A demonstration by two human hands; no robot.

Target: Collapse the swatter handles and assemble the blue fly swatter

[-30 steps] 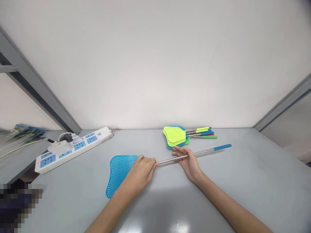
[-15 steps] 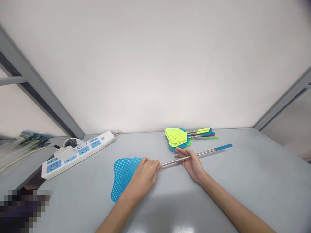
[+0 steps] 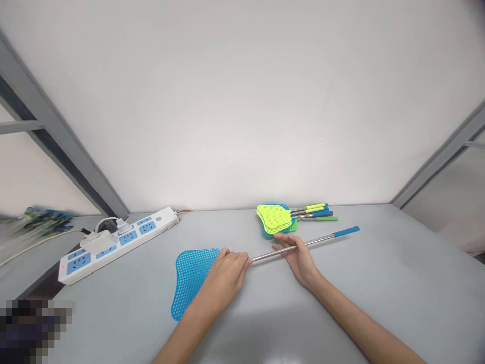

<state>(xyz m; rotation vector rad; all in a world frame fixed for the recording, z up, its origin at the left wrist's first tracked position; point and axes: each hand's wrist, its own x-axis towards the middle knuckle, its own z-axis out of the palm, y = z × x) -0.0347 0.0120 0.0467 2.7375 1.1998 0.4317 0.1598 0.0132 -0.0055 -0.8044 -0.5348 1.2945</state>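
A blue fly swatter (image 3: 192,275) with a perforated head, a thin metal shaft and a blue grip lies slantwise in front of me, its head to the left. My left hand (image 3: 227,273) is closed round it where head and shaft meet, hiding that joint and part of the head. Farther along the shaft, my right hand (image 3: 299,258) holds it loosely, thumb over the metal and the other fingers stretched out beneath. Just beyond those fingertips lies a pile of fly swatters with yellow-green heads (image 3: 273,216) on top and blue ones below.
A white power strip (image 3: 125,245) with blue sockets and plugged-in adapters lies at the left of the grey table (image 3: 379,283). Plastic-wrapped items (image 3: 45,220) lie beyond a frame post at far left. The white wall (image 3: 242,126) rises behind the pile.
The camera view has shifted slightly. Both hands keep their places on the blue fly swatter, with no clear movement of it.
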